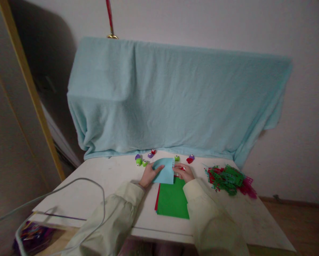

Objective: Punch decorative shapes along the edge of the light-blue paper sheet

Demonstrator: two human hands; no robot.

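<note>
Left hand (149,174): pinching one blue sheet (166,173)
Right hand (185,172): at its edge, grip unclear
Punches (139,162): about eight, beyond both hands

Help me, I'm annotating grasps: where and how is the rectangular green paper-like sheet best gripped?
Probably pinch the green sheet at its near edge, from the person's side: it lies flat, that edge uncovered. The rectangular light-blue sheet hides part of its far side, the pale fabric right sleeve overlaps its right, and a thin red sheet peeks out leftward.
</note>
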